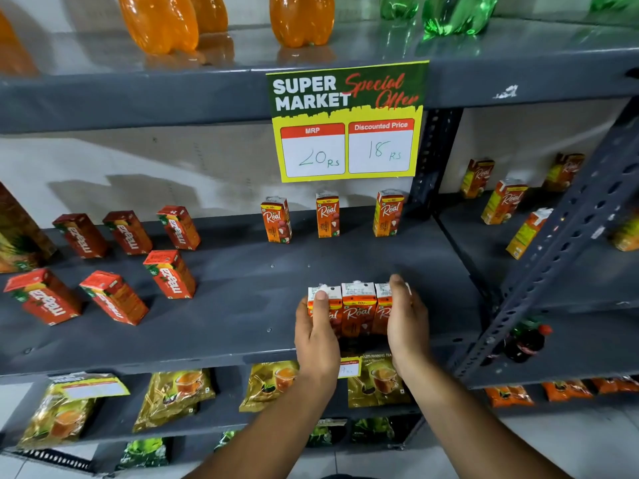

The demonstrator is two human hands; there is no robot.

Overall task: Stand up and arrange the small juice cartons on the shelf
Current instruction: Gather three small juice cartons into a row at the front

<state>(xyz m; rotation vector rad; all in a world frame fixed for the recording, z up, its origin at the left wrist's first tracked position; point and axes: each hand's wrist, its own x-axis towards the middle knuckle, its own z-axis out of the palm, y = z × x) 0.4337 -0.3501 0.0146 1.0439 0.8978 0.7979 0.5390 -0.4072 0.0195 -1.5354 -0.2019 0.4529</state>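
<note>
On the grey shelf (224, 305), going left to right: six red cartons (169, 274) stand in two loose rows, then three orange cartons (327, 214) stand spaced apart along the back under the price sign (347, 121). Near the front edge, the left hand (316, 331) and right hand (404, 319) press from either side on a tight upright row of three (358, 311), fingers clamped on its outer cartons, all touching side by side
</note>
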